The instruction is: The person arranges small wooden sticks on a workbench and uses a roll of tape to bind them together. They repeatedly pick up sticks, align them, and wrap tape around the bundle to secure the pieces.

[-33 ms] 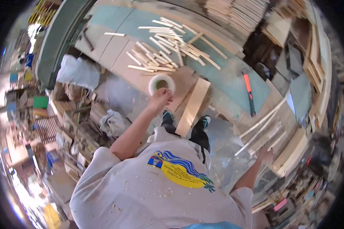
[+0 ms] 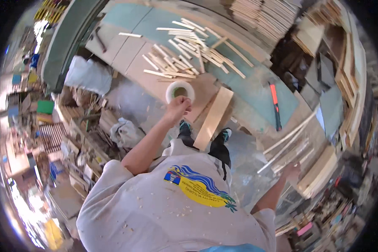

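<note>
My left hand (image 2: 179, 111) is closed, its fingers curled at the near rim of a white ring-shaped thing (image 2: 190, 89) with a greenish middle. Whether the fingers grip that rim or something small is hidden. A flat wooden board (image 2: 214, 117) slants from the table edge toward my legs. On the table beyond lies a loose heap of short pale wooden sticks (image 2: 185, 50). Out to the right, my blurred right hand (image 2: 290, 171) is beside long thin strips (image 2: 287, 138) and a clear, shiny thing (image 2: 296, 156); its grip cannot be made out.
A red and black handled tool (image 2: 275, 105) rests on the table's right part. A thick wooden block (image 2: 319, 174) lies beyond my right hand. Stacked slats (image 2: 256, 14) stand at the back. White sacks (image 2: 88, 77) and wood scraps crowd the left side.
The whole view has shifted slightly. My left hand stays at the white ring, and my right hand remains beside the strips with little visible difference.
</note>
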